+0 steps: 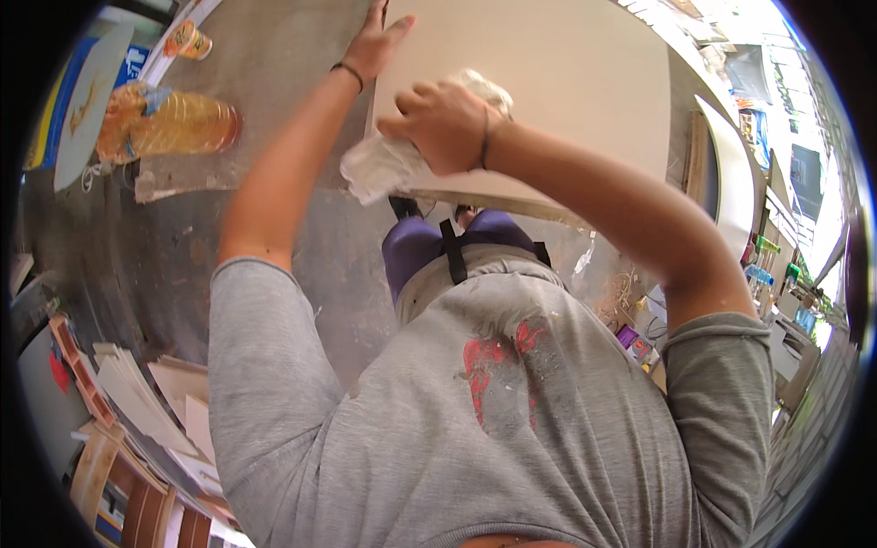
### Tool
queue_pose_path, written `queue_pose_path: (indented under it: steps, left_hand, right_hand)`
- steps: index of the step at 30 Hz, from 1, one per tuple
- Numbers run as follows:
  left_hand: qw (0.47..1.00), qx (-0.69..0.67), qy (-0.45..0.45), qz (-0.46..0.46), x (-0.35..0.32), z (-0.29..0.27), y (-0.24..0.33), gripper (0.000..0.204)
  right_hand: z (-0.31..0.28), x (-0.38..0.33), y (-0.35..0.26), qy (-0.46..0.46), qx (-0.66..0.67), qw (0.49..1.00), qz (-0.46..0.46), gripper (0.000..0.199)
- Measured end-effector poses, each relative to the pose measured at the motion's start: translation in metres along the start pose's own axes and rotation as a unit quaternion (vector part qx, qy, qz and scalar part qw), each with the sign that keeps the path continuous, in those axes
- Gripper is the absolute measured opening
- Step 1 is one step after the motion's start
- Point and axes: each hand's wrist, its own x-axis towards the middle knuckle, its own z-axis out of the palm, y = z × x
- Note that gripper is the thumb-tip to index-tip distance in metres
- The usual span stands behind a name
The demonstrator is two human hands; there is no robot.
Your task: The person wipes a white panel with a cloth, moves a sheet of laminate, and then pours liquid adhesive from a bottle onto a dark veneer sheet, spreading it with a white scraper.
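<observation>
Bright daylight, overexposed at upper right; strong fisheye bending, black vignette corners; centre sharp, rim detail soft.

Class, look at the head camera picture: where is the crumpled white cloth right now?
The white cloth is in the upper middle of the head view, gripped by the right hand and pressed against the near edge of the pale board; the left hand rests on the board's far left edge.

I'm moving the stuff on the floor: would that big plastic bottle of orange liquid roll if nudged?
Probably. The large clear plastic bottle of orange liquid lies on its side on the grey floor, so its round body could roll. It looks nearly full, so likely heavy, and probably sloshes. Neither hand touches it.
</observation>
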Motion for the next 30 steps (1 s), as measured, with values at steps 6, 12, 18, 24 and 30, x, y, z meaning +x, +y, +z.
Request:
queue_pose_path:
  steps: [6,12,18,24,30]
  left_hand:
    - [0.964,0.203,0.055,0.164,0.002,0.009,-0.032,0.052]
    - [0.991,-0.122,0.054,0.022,-0.012,0.012,-0.044,0.047]
    - [0.875,-0.448,0.114,-0.142,-0.072,-0.072,0.042,0.064]
    - [0.989,0.035,0.132,-0.062,-0.217,-0.006,0.062,0.063]
    - [0.998,0.033,0.042,-0.034,-0.219,0.015,0.052,0.064]
  right_hand:
    - [-0.012,-0.102,-0.003,-0.059,0.036,0.995,0.066,0.036]
    - [-0.002,-0.002,0.034,0.050,-0.013,0.998,0.039,0.035]
    - [-0.019,0.014,0.045,-0.010,-0.004,0.996,0.084,0.042]
    - [-0.019,-0.051,0.008,-0.004,0.047,0.994,0.098,0.033]
    - [-0.020,-0.029,0.022,-0.002,0.004,0.993,0.115,0.026]
